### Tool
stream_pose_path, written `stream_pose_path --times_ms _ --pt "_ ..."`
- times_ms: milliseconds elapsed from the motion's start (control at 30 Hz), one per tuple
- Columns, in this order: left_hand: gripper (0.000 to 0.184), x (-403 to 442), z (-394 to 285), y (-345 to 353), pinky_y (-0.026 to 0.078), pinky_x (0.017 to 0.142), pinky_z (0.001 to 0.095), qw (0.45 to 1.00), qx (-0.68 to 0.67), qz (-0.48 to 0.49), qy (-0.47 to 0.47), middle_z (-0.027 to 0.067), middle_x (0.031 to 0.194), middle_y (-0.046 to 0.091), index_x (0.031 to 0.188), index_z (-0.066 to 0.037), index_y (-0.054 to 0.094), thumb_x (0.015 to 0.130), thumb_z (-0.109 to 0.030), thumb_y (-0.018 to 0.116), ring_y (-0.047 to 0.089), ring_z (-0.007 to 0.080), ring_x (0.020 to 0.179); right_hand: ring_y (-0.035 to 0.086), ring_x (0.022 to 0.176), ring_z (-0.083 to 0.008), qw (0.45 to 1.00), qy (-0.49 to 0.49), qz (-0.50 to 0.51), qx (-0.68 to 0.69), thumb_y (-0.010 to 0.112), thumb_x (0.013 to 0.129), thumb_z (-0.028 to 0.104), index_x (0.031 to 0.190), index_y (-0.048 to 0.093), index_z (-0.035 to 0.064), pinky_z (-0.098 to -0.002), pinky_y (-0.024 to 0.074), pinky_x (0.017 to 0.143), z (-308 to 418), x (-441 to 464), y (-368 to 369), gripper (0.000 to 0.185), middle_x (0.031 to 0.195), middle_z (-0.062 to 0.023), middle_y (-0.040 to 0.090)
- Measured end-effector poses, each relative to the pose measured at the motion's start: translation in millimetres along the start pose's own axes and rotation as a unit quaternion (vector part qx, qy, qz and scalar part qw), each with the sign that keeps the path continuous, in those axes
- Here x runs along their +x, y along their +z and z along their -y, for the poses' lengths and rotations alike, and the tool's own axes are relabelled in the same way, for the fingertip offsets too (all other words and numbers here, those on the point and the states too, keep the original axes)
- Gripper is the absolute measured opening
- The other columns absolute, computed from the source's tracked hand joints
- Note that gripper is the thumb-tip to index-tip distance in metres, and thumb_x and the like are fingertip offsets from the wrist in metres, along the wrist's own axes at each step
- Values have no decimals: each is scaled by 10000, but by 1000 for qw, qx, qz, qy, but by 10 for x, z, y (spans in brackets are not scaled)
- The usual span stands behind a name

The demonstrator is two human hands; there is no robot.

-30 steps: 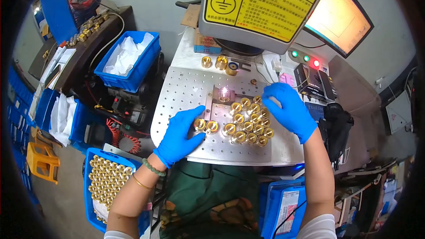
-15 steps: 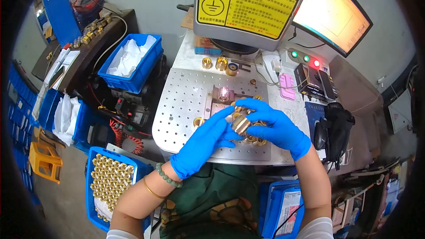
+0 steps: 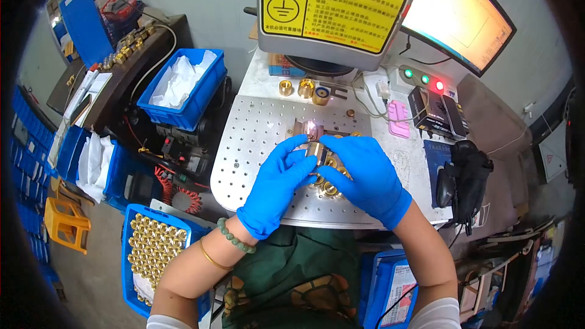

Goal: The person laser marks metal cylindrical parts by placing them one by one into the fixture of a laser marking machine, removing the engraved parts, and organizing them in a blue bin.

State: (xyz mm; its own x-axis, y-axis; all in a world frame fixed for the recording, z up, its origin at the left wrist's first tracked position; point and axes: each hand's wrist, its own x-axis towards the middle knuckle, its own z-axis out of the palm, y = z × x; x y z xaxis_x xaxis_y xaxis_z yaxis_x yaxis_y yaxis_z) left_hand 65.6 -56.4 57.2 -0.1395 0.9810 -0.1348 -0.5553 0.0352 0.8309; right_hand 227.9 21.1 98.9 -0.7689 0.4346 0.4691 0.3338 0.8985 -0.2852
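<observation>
Both of my hands wear blue gloves and meet over the metal worktable. My left hand (image 3: pixel 271 176) is closed, its fingertips and thumb on the left side of a brass fitting (image 3: pixel 315 151). From the other side, my right hand (image 3: pixel 368 176) also grips this short, shiny cylinder. Just beyond the fingers, a bright light glows on a piece in the metal fixture (image 3: pixel 297 129). Below the held fitting lie several loose brass rings (image 3: pixel 329 188), partly covered by my right hand.
A machine head with a yellow warning label (image 3: pixel 332 3) overhangs the perforated plate (image 3: pixel 244 140). Three brass fittings (image 3: pixel 306 88) stand at its back. A lit monitor (image 3: pixel 466 15) and button box (image 3: pixel 425 79) are right; a blue crate (image 3: pixel 128 268) of brass parts stands lower left.
The brass fitting has moved up and left, closer to the fixture. My left fingers, stretched out before, are now curled against it, and my right hand has turned around its side.
</observation>
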Motion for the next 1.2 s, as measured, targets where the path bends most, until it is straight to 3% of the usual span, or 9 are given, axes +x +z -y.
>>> stream_pose_path --times_ms 167,333,600,700,767,867,967,1033,1200 --pt "515 82 -138 -14 493 821 273 999 52 5 -5 77 1093 615 1343 -40 399 901 -180 624 604 150 973 585 903 -330 1000 17 -5 23 663 820 280 1181 561 40 -413 448 796 -214 66 39 446 975 -145 622" --pt "524 297 -157 -258 469 864 286 987 139 -23 77 86 1174 571 1347 -43 417 886 -166 634 572 164 1031 599 947 -345 972 175 20 154 601 876 312 1187 558 -4 -402 468 840 -497 90 18 445 1024 -206 633" --pt "612 533 -155 -499 432 941 329 915 378 5 139 104 1260 520 1396 -84 389 858 -179 665 495 178 1122 618 939 -354 978 176 11 111 611 861 312 1164 573 -22 -406 480 833 -696 15 183 452 1007 -215 646" --pt "676 590 -111 -536 417 965 351 871 464 18 160 131 1284 508 1408 -90 378 826 -204 702 494 217 1138 620 937 -356 977 177 16 115 614 860 312 1157 577 -22 -405 485 828 -679 34 197 448 1008 -219 645" --pt "732 686 -17 -628 409 973 377 797 547 39 254 168 1272 513 1415 -80 366 794 -222 728 497 284 1146 620 938 -356 976 180 22 119 614 860 310 1154 579 -20 -404 487 826 -661 48 194 444 1010 -220 644" --pt "759 724 0 -650 406 968 399 768 581 63 263 202 1235 525 1412 -62 360 776 -232 738 508 337 1118 620 925 -360 978 176 27 104 614 862 313 1147 584 -10 -407 490 813 -646 60 199 432 995 -220 644" --pt "770 727 -24 -629 402 960 410 772 597 74 206 217 1190 537 1407 -44 360 763 -224 743 512 356 1084 604 1010 -363 973 200 54 104 625 861 299 1176 565 -25 -397 470 881 -656 57 219 456 1081 -238 624" --pt "769 751 -18 -636 404 950 413 772 597 79 205 216 1167 544 1404 -38 359 762 -219 742 514 358 1063 608 898 -372 984 157 12 78 615 863 319 1122 593 5 -430 482 802 -675 39 266 407 965 -216 640" --pt "773 796 -48 -577 409 930 416 743 626 91 220 207 1143 544 1400 -26 350 759 -218 736 507 360 1027 600 904 -373 986 150 8 66 613 862 315 1134 587 16 -436 472 806 -732 30 337 405 975 -210 633"
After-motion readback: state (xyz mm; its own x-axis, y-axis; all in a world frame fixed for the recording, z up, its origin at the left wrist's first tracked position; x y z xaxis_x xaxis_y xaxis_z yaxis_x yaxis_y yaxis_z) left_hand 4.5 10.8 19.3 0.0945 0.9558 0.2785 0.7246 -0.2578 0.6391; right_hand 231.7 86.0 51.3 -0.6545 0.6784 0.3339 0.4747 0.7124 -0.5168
